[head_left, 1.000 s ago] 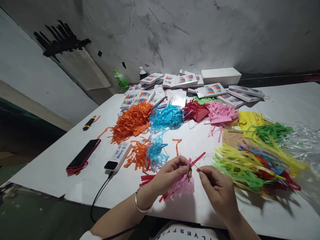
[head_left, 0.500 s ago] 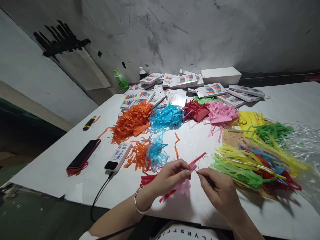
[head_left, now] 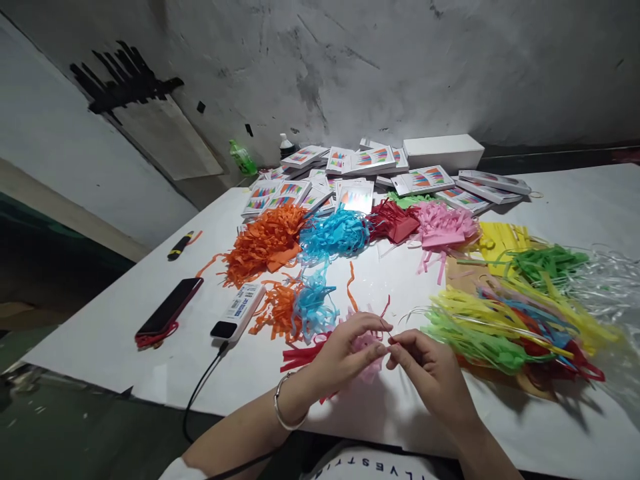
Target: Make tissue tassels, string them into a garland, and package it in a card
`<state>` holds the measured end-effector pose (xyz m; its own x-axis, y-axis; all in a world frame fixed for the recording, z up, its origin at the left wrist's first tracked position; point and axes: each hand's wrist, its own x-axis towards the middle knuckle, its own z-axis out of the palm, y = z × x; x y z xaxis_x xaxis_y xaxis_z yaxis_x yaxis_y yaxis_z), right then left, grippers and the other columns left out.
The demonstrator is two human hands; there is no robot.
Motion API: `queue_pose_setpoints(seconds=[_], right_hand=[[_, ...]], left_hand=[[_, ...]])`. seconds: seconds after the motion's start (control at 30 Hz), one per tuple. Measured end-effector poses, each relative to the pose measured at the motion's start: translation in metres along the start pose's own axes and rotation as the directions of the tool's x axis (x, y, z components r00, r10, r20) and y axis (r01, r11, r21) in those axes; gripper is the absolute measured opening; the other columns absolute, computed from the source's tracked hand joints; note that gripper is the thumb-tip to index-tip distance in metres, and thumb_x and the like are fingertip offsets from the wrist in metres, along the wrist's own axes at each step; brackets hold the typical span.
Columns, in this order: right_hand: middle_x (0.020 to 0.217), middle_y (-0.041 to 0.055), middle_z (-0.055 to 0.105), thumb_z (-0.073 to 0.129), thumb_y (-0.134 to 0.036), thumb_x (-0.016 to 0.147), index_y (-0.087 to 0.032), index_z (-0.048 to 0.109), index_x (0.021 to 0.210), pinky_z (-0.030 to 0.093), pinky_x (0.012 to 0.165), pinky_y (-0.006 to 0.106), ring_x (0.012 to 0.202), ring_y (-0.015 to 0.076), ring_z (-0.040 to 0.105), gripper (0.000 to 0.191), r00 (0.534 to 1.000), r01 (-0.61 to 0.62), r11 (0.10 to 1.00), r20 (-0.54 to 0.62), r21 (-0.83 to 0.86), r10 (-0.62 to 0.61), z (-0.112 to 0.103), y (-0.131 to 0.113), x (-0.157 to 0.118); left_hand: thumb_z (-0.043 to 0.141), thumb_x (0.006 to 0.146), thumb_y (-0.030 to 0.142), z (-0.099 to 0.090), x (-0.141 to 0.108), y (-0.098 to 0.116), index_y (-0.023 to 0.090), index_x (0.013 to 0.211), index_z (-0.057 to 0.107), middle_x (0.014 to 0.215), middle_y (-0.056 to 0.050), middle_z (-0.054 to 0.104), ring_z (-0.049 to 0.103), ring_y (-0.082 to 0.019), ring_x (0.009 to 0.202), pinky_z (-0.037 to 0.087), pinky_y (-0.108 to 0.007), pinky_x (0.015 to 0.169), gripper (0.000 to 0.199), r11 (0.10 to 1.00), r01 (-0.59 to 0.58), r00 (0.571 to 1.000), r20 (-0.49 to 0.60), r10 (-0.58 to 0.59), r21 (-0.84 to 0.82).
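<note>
My left hand (head_left: 350,347), with a bangle on the wrist, stretches over a pink tissue tassel (head_left: 373,367). Its thumb and index finger are apart, and the other fingers are mostly hidden. My right hand (head_left: 425,367) is closed in a pinch on a thin string (head_left: 407,317), whose pale loop rises behind the fingertips. The left thumb comes very close to the pinch; I cannot tell if they touch. Red tissue strips (head_left: 300,357) lie under and beside my left hand, and a narrow red end shows beyond its fingertips.
Orange (head_left: 270,240), blue (head_left: 335,233), red (head_left: 395,223) and pink tassels (head_left: 447,227) form a row. Mixed-colour tassels (head_left: 500,327) lie right, beside clear plastic (head_left: 610,293). Printed boxes (head_left: 370,160) are piled behind. A phone (head_left: 170,307), power bank (head_left: 237,313) and cutter (head_left: 180,247) lie left.
My left index finger and thumb have parted from the pink and red strip they pinched. The strip has dropped lower. My right hand has shifted slightly left, nearer the left fingertips.
</note>
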<state>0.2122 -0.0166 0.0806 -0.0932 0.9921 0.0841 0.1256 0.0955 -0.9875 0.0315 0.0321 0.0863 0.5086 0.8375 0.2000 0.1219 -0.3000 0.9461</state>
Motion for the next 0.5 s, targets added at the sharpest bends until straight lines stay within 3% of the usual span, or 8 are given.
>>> queue_pose_setpoints(seconds=[0.17,0.33,0.5], right_hand=[[0.069,0.0009,0.070,0.055,-0.039,0.095,-0.020,0.067,0.088,0.043,0.048,0.019,0.060,0.0132,0.064,0.024,0.999,0.052,0.987,0.016,-0.154,-0.050,0.0006,0.0012,0.0002],[0.067,-0.0004,0.068,0.051,-0.035,0.097,-0.020,0.065,0.084,0.047,0.055,0.022,0.059,0.0132,0.063,0.025,0.987,0.155,0.955,0.072,-0.253,-0.141,-0.0036,0.0058,0.0002],[0.071,0.0005,0.069,0.048,-0.035,0.099,-0.022,0.065,0.086,0.047,0.051,0.021,0.063,0.0147,0.065,0.025,0.982,0.173,0.936,0.122,-0.308,-0.142,0.0010,0.0089,-0.0029]], left_hand=[[0.062,0.093,0.031,0.0047,0.0030,-0.0049,0.017,0.082,0.066,0.083,-0.007,0.066,0.060,-0.018,0.081,0.046,-0.031,0.078,0.018,0.999,-0.049,0.996,-0.077,0.050,0.009],[0.061,0.092,0.033,0.0059,0.0042,-0.0059,0.017,0.088,0.065,0.085,-0.007,0.065,0.058,-0.018,0.080,0.044,-0.030,0.076,0.017,1.000,-0.010,1.000,0.023,0.010,-0.011],[0.062,0.091,0.037,0.0069,0.0044,-0.0084,0.018,0.077,0.064,0.076,-0.004,0.063,0.056,-0.017,0.074,0.043,-0.030,0.073,0.024,1.000,0.015,1.000,0.006,-0.015,0.008]])
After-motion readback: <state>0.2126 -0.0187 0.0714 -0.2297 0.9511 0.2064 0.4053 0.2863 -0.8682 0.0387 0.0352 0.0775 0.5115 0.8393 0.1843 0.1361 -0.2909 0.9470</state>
